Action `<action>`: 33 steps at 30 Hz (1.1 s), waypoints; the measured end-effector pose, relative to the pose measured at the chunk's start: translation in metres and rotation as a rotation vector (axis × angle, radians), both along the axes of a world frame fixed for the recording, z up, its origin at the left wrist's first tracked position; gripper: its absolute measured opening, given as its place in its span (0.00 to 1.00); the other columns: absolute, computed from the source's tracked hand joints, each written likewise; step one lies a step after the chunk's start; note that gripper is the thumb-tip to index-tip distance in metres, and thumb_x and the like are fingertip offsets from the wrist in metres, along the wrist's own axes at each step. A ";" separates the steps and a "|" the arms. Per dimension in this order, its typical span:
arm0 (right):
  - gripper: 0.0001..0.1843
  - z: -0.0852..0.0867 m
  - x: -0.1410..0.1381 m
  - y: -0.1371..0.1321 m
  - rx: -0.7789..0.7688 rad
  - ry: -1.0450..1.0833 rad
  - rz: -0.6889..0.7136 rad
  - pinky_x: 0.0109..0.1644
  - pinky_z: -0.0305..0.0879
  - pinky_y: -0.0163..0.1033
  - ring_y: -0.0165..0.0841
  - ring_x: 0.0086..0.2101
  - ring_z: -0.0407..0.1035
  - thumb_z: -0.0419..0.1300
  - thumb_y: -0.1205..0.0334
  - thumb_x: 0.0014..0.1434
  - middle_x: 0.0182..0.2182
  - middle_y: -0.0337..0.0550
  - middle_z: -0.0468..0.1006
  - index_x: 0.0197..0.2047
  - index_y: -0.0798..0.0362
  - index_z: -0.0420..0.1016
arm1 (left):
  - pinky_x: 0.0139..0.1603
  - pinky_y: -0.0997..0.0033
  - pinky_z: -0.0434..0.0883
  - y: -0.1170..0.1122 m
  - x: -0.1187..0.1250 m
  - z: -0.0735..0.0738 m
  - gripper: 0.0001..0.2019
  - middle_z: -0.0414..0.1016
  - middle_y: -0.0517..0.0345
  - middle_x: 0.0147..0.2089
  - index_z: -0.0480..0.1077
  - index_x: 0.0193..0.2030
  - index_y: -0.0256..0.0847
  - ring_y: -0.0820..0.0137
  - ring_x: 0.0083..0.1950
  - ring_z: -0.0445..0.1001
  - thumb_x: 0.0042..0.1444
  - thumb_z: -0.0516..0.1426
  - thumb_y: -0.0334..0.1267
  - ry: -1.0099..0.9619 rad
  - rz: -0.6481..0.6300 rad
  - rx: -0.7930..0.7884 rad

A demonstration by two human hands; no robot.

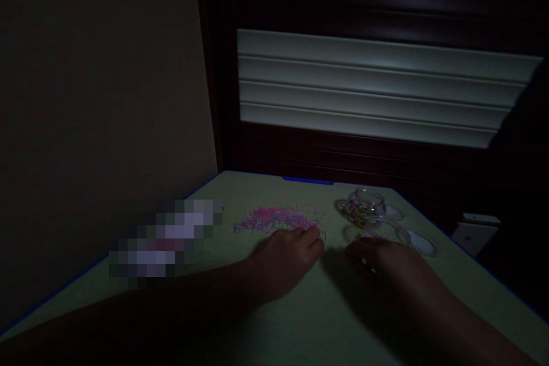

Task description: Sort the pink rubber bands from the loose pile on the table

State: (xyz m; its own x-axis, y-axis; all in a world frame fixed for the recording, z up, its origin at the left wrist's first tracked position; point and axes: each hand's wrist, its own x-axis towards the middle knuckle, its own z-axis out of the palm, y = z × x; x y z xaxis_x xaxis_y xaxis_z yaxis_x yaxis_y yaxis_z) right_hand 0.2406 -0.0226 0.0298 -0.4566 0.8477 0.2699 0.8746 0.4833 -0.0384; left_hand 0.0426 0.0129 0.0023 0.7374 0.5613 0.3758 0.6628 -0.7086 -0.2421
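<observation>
A loose heap of thin pink and purple pieces (278,219), perhaps small elastic bands, lies spread on the pale green table. My left hand (291,257) rests at the heap's near right edge, its fingers curled together. What they hold, if anything, is hidden. To its right, my right hand (390,266) is bent low over the table with fingers drawn together and pointing left; its grip is too dark to make out. Just beyond it stands a clear round jar (366,206) with small multicoloured pieces inside. A clear, round-rimmed container (392,230) lies between that jar and my right hand.
The pale green table (343,320) has a blue edge. A blurred, pixelated item (167,237) lies on its left side. Beyond the right edge is a whitish box-like object (475,234). A wall (103,80) and a dark slatted panel (364,88) stand close behind.
</observation>
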 end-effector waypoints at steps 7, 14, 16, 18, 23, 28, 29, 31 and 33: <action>0.09 0.004 -0.002 -0.001 -0.018 0.044 0.028 0.26 0.50 0.31 0.26 0.23 0.62 0.48 0.75 0.46 0.24 0.38 0.69 0.24 0.53 0.65 | 0.29 0.78 0.60 0.015 0.002 -0.005 0.06 0.64 0.60 0.31 0.66 0.33 0.37 0.76 0.31 0.63 0.57 0.49 0.33 -0.664 -0.038 -0.334; 0.09 0.006 -0.003 -0.001 0.028 0.087 0.030 0.28 0.54 0.32 0.28 0.25 0.64 0.49 0.71 0.51 0.25 0.39 0.70 0.26 0.52 0.67 | 0.31 0.77 0.61 0.015 0.008 0.000 0.07 0.66 0.59 0.31 0.68 0.31 0.35 0.75 0.32 0.65 0.52 0.53 0.37 -1.118 -0.085 -0.753; 0.09 0.006 -0.003 -0.002 0.045 0.122 0.029 0.30 0.56 0.33 0.29 0.27 0.65 0.49 0.67 0.54 0.27 0.41 0.72 0.28 0.51 0.69 | 0.25 0.78 0.59 0.012 0.011 -0.001 0.10 0.66 0.60 0.28 0.69 0.33 0.35 0.77 0.26 0.62 0.51 0.55 0.41 -1.174 -0.047 -0.912; 0.09 0.007 -0.003 -0.003 0.057 0.151 0.031 0.31 0.58 0.34 0.31 0.28 0.66 0.50 0.61 0.55 0.29 0.42 0.73 0.32 0.51 0.71 | 0.20 0.78 0.53 0.010 0.013 -0.001 0.13 0.62 0.64 0.22 0.70 0.35 0.34 0.80 0.20 0.56 0.50 0.56 0.44 -1.187 0.020 -1.040; 0.13 0.007 -0.003 -0.005 0.064 0.175 0.048 0.31 0.60 0.36 0.33 0.28 0.67 0.53 0.54 0.53 0.31 0.44 0.74 0.39 0.49 0.72 | 0.17 0.78 0.45 0.010 0.013 0.002 0.18 0.51 0.70 0.15 0.71 0.39 0.34 0.81 0.16 0.47 0.48 0.56 0.47 -1.208 0.099 -1.187; 0.12 0.003 -0.002 -0.002 0.098 0.185 0.046 0.31 0.61 0.35 0.32 0.29 0.68 0.54 0.58 0.53 0.32 0.45 0.74 0.40 0.51 0.72 | 0.17 0.77 0.44 0.010 0.013 0.002 0.19 0.52 0.69 0.15 0.72 0.39 0.34 0.81 0.17 0.47 0.48 0.56 0.49 -1.150 0.089 -1.193; 0.12 0.003 -0.002 -0.001 0.098 0.185 0.051 0.31 0.61 0.35 0.32 0.29 0.68 0.53 0.60 0.53 0.32 0.45 0.74 0.41 0.51 0.72 | 0.18 0.77 0.45 0.009 0.013 0.002 0.18 0.52 0.68 0.16 0.72 0.38 0.34 0.81 0.17 0.47 0.48 0.56 0.49 -1.136 0.076 -1.194; 0.12 0.003 -0.001 0.001 0.090 0.182 0.067 0.31 0.61 0.34 0.31 0.29 0.68 0.52 0.63 0.54 0.32 0.45 0.74 0.40 0.51 0.72 | 0.18 0.77 0.46 0.009 0.013 0.002 0.17 0.54 0.68 0.16 0.72 0.37 0.35 0.81 0.18 0.48 0.48 0.56 0.48 -1.116 0.043 -1.194; 0.12 0.005 -0.001 0.002 0.077 0.171 0.089 0.32 0.61 0.34 0.31 0.30 0.68 0.51 0.66 0.54 0.32 0.45 0.74 0.39 0.51 0.72 | 0.19 0.78 0.47 0.008 0.014 0.002 0.17 0.54 0.67 0.17 0.73 0.37 0.36 0.80 0.18 0.49 0.48 0.56 0.48 -1.103 0.034 -1.190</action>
